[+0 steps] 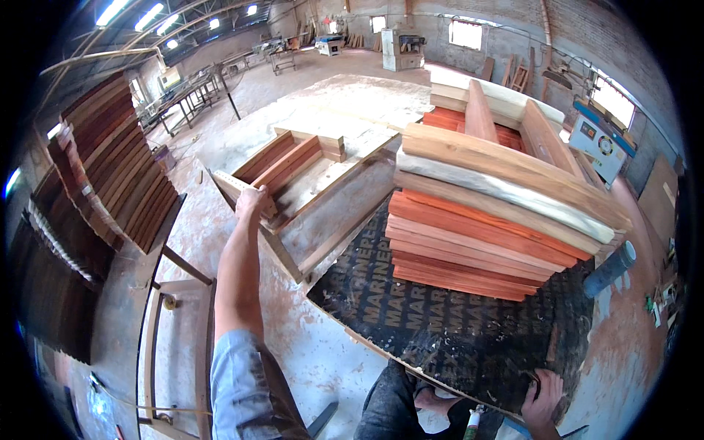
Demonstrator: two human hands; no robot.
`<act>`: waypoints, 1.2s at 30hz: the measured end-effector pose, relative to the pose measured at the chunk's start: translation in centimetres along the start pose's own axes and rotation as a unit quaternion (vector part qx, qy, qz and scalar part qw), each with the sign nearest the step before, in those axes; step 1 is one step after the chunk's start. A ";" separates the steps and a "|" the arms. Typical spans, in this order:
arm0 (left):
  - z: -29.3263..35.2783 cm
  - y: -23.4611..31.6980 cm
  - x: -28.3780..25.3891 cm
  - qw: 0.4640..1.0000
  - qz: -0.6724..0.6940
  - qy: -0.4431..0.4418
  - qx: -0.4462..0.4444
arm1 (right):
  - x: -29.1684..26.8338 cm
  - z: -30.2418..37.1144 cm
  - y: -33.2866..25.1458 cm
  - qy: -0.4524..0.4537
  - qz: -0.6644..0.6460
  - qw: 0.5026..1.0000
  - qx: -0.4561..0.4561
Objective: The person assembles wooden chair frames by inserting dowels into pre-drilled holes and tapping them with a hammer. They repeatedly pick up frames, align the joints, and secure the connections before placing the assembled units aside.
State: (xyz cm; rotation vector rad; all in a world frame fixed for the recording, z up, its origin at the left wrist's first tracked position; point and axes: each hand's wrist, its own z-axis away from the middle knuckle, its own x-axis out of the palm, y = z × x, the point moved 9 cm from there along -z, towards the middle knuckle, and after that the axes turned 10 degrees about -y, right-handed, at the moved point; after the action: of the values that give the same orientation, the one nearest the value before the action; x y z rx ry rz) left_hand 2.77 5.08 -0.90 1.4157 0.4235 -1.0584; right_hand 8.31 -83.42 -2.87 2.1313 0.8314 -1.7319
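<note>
My left hand [251, 202] is stretched out and grips the near edge of a wooden frame cart [323, 213] that holds a few reddish planks [282, 161]. My right hand [543, 396] rests low at the right on the near edge of a dark printed board [440, 323]. On that board stands a tall stack of sawn planks [484, 220], red-orange below and pale on top, with two boards standing on edge across the top [480, 114].
Racks of dark planks [110, 169] lean at the left. A low wooden frame [176, 330] lies on the dusty floor at lower left. A grey tube [609, 268] sticks out right of the stack. Woodworking machines [598, 143] stand at the right and far back.
</note>
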 end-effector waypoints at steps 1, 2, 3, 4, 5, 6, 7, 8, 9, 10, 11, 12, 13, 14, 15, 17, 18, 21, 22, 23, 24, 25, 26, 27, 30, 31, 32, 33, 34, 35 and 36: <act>-1.7 -0.7 0.3 1.000 -0.004 0.017 0.015 | 0.1 0.0 0.1 0.005 0.002 1.000 0.000; -6.5 -6.8 -6.5 0.996 0.023 0.080 0.028 | 1.6 -1.7 -1.0 0.012 -0.040 0.998 -0.043; -4.6 -3.2 -1.1 0.994 0.071 0.079 0.031 | 0.5 -0.6 -0.3 0.014 -0.013 1.000 -0.019; -6.2 -5.5 -8.6 0.979 0.013 0.185 0.080 | 1.4 -1.9 -1.0 0.029 -0.053 0.997 -0.047; -5.0 -2.0 -5.3 0.994 -0.026 0.078 0.072 | 0.2 -1.4 -0.9 0.023 -0.038 0.999 -0.025; -1.0 2.2 -5.4 0.981 -0.026 0.163 0.098 | -0.6 -0.9 -0.6 0.029 -0.023 0.999 -0.016; 1.2 5.4 -8.9 0.952 -0.049 0.233 0.191 | -0.4 -1.2 -0.8 0.037 -0.030 0.999 -0.025; 4.8 9.9 -9.1 0.938 0.037 0.181 0.293 | -0.4 -0.8 -0.6 0.040 -0.033 0.998 -0.018; 10.9 15.0 -9.5 0.906 0.126 0.120 0.386 | -0.7 -0.4 -0.2 0.043 -0.032 0.999 -0.012; 17.9 19.8 -9.3 0.871 0.168 0.074 0.456 | -0.9 0.0 0.4 0.045 -0.031 0.998 -0.007; 25.2 23.3 -10.3 0.831 0.206 0.038 0.516 | -0.8 -0.1 0.4 0.043 -0.030 0.999 -0.007; 29.8 26.3 -10.0 0.822 0.146 -0.013 0.550 | -0.7 -0.2 0.3 0.042 -0.029 0.999 -0.008; 34.3 28.7 -9.4 0.807 0.083 -0.063 0.581 | -0.6 -0.4 0.1 0.042 -0.031 0.999 -0.008; 41.2 30.6 -8.5 0.777 -0.007 -0.052 0.627 | -1.0 -0.3 0.1 0.049 -0.040 0.998 -0.008; 47.0 31.9 -7.0 0.738 -0.097 -0.038 0.666 | -1.0 -0.1 0.2 0.058 -0.042 0.997 -0.009; 50.2 33.7 -4.3 0.703 -0.134 -0.062 0.696 | -1.1 -0.1 0.1 0.075 -0.046 0.996 -0.021; 51.1 34.5 -3.0 0.690 -0.157 -0.072 0.703 | -1.3 -0.2 0.0 0.070 -0.042 0.997 -0.017; 50.3 36.3 0.2 0.695 -0.225 -0.090 0.677 | -2.0 -0.1 -0.4 0.108 -0.045 0.992 -0.039; 48.6 37.0 0.6 0.702 -0.230 -0.104 0.666 | -2.3 0.0 -0.4 0.115 -0.057 0.991 -0.043; 47.8 37.4 0.5 0.710 -0.239 -0.118 0.652 | -2.1 -0.1 -0.4 0.113 -0.063 0.991 -0.045; 48.0 37.6 0.6 0.724 -0.243 -0.156 0.626 | -2.1 0.1 -0.3 0.110 -0.067 0.991 -0.044; 48.3 38.4 0.3 0.692 -0.250 -0.130 0.665 | -2.0 0.3 0.0 0.109 -0.071 0.991 -0.043; 49.7 39.2 0.1 0.657 -0.252 -0.106 0.702 | -1.9 0.4 0.5 0.104 -0.072 0.991 -0.041; 51.1 39.9 -0.1 0.621 -0.253 -0.081 0.737 | -1.9 0.6 0.9 0.111 -0.069 0.991 -0.038; 49.7 43.1 -5.7 0.688 -0.296 0.036 0.662 | -1.1 0.6 0.0 0.114 -0.084 0.989 -0.049; 48.9 44.1 -9.0 0.672 -0.308 0.150 0.656 | -1.1 0.3 -0.5 0.109 -0.090 0.988 -0.053; 49.6 45.5 -11.6 0.682 -0.282 0.128 0.663 | -1.1 0.1 -0.8 0.105 -0.097 0.988 -0.058; 52.5 46.3 -12.8 0.677 -0.191 0.008 0.711 | -1.3 0.2 -0.5 0.104 -0.096 0.989 -0.053; 54.9 46.7 -14.0 0.713 -0.228 0.051 0.661 | -1.3 0.4 0.0 0.101 -0.093 0.989 -0.047; 58.0 46.8 -13.7 0.748 -0.182 0.017 0.637 | -1.6 0.9 1.5 0.098 -0.079 0.992 -0.030; 58.9 47.4 -16.3 0.685 -0.181 0.071 0.702 | -1.6 0.8 1.1 0.103 -0.081 0.991 -0.036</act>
State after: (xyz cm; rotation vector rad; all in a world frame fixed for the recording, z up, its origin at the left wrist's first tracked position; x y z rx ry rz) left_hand 11.94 -52.17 50.24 2.8746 -0.1401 -1.7242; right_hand 8.12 -85.18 -1.75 2.2775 1.1338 -1.5433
